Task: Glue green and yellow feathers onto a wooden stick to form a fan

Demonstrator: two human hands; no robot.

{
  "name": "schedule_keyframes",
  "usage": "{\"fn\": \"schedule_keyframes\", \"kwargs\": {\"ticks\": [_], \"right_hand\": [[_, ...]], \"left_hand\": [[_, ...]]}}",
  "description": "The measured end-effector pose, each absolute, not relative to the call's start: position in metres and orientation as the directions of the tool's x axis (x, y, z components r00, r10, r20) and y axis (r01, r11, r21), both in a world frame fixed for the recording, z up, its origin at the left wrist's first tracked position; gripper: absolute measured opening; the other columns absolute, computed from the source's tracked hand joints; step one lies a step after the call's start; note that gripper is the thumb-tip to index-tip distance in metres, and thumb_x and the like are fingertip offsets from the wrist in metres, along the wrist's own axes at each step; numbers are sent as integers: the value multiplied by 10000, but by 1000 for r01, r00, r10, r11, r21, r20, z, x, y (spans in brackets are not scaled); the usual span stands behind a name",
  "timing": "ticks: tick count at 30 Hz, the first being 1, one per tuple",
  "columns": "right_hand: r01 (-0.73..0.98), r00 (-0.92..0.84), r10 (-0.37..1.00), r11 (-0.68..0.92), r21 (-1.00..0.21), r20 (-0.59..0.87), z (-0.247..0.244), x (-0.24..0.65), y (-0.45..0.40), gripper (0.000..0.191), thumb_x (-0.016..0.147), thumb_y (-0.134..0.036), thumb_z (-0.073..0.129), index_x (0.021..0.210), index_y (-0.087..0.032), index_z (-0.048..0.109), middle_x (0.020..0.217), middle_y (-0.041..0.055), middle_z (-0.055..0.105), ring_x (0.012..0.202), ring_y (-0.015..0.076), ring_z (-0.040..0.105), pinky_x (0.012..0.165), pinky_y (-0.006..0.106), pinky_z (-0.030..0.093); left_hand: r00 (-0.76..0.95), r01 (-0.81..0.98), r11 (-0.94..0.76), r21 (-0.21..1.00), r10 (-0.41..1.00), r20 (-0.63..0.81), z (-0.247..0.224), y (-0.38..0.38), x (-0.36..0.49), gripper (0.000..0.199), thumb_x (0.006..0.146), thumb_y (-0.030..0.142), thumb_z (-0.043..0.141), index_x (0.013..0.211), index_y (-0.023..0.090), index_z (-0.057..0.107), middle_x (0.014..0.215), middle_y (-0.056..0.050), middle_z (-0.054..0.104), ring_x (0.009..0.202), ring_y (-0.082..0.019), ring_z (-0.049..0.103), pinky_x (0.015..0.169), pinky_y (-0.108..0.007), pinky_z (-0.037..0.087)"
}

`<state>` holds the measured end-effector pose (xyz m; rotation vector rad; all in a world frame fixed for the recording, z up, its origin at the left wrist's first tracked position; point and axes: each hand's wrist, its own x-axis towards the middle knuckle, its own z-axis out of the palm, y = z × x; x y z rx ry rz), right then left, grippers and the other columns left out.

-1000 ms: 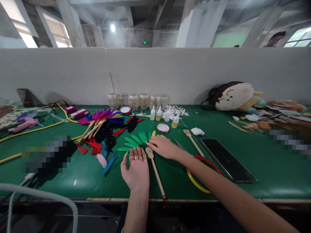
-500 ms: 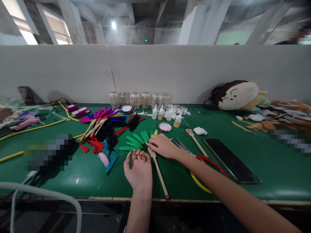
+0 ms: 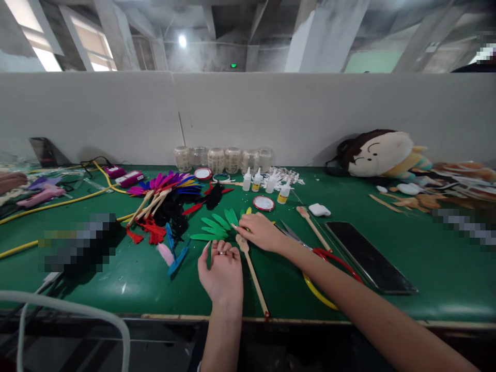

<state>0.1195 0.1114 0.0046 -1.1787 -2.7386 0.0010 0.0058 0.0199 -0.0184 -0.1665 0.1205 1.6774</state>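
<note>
Green feathers [image 3: 215, 227] lie fanned out on the table, their bases meeting at the head of a wooden stick [image 3: 253, 276] with a red tip at its lower end. My right hand [image 3: 259, 231] comes in from the right, its fingers pressed together on a green feather at the fan's base; its fingertips are partly hidden. Below the fan rests my left hand [image 3: 221, 271], palm up and ringed, with the fingers loosely curled and the thumb apart. Nothing shows in it. Yellow feather tips peek out behind my right hand.
Scissors [image 3: 292, 235] with red and yellow handles lie partly under my right forearm. A second wooden stick [image 3: 314, 230], a dark phone-like slab [image 3: 370, 256] and glue bottles [image 3: 283, 194] are nearby. Colourful feather fans [image 3: 166, 186], blue feathers [image 3: 178, 262] and glass jars [image 3: 216, 160] stand left and behind.
Almost nothing differs. My right hand's fingers have shifted very slightly at the base of the green feathers; my left hand stays in place.
</note>
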Motion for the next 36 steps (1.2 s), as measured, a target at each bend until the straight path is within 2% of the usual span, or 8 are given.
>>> {"fn": "schedule_keyframes", "kwargs": {"ticks": [3,9,15,20,23,31,36], "right_hand": [[740,-659,732,672,-24,175,7,119,109,339,894,-365,362,680,-150,514,732,29,547,694,134,476,601,254,233],[749,-658,730,661,57,182,4,118,110,295,882,-357,392,686,-159,489,751,29,542,699,142,468,607,261,235],[752,-653,734,658,42,185,2,120,113,310,886,-363,376,669,-161,466,740,26,537,678,139,461,596,260,230],[746,-652,728,666,5,214,2,120,114,323,893,-374,356,670,-164,459,721,19,532,673,136,463,597,258,227],[747,-654,728,664,24,206,1,119,114,313,884,-369,385,663,-161,466,726,22,538,683,140,471,598,257,228],[755,-649,730,654,56,216,-2,117,114,313,891,-361,370,680,-158,481,747,32,548,704,146,482,607,261,230],[770,-627,747,637,33,222,-3,116,115,322,897,-364,358,681,-159,480,743,28,551,704,144,486,610,260,234]], "left_hand": [[-100,-994,-108,-34,980,-175,-18,20,6,100,788,206,387,717,159,440,619,33,359,547,-65,413,557,-190,385],[-115,-993,-113,19,982,-147,-19,20,5,122,798,206,369,701,164,432,615,31,342,545,-72,401,540,-194,380],[-94,-993,-106,-55,978,-188,-17,19,6,122,800,218,368,708,163,426,612,36,329,526,-67,391,526,-193,369],[-117,-993,-115,26,980,-158,-17,18,6,122,801,212,364,704,169,424,609,36,319,522,-69,390,523,-190,367],[-126,-992,-120,51,983,-131,-18,18,6,129,800,210,370,695,166,432,607,34,322,527,-69,391,527,-189,372],[-121,-992,-118,34,986,-116,-19,18,6,144,806,206,356,694,164,436,606,32,327,529,-72,385,530,-195,370],[-103,-994,-107,-16,978,-181,-17,18,7,144,802,214,359,687,164,429,607,33,324,521,-74,379,521,-199,356]]}}
